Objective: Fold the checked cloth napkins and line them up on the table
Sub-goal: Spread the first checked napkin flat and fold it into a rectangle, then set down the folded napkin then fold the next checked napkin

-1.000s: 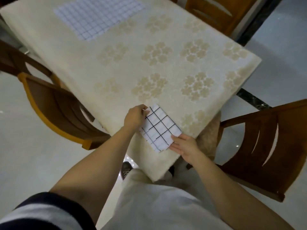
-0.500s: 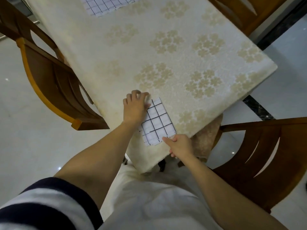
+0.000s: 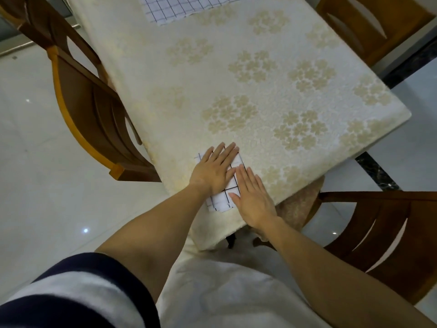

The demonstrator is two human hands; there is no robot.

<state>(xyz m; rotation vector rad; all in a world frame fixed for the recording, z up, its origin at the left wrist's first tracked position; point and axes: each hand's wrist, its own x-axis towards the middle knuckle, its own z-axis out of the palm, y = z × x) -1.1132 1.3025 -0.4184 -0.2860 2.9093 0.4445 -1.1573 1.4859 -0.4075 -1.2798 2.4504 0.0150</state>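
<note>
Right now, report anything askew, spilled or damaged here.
Nothing spilled or damaged. Left hand and right hand press the folded checked napkin flat; its near-end layers look slightly uneven. The unfolded checked napkin lies farther back.

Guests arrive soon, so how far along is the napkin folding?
Done: one folded napkin sits at the near corner of the table. In hand: the left hand presses flat on it, with the right hand flat along its right edge. Left: a second napkin lies spread open at the far edge, so nothing is lined up.

table (image 3: pixel 399 114): floral tablecloth (image 3: pixel 272 95) | folded napkin (image 3: pixel 221 200) near corner | spread napkin (image 3: pixel 179 8) far end
</note>
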